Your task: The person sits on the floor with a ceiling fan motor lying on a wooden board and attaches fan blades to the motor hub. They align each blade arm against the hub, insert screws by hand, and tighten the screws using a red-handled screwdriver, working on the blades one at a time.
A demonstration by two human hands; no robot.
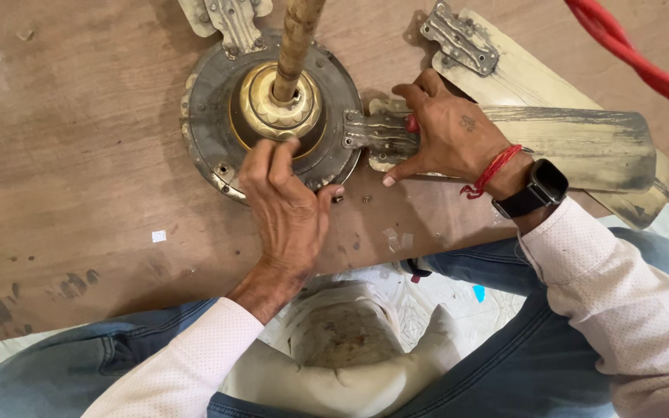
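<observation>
A worn brown wooden board serves as the work surface, laid before crossed legs in blue jeans. Nearest, the left hand is pressed on the rim of a dusty ceiling fan motor, fingers together. Just beyond, to the right, the right hand is closed on a red-handled tool at the metal blade bracket of a cream fan blade. Farther off, the downrod rises from the motor's brass centre.

Red cable top rt; 1 paper scrap on board.
</observation>
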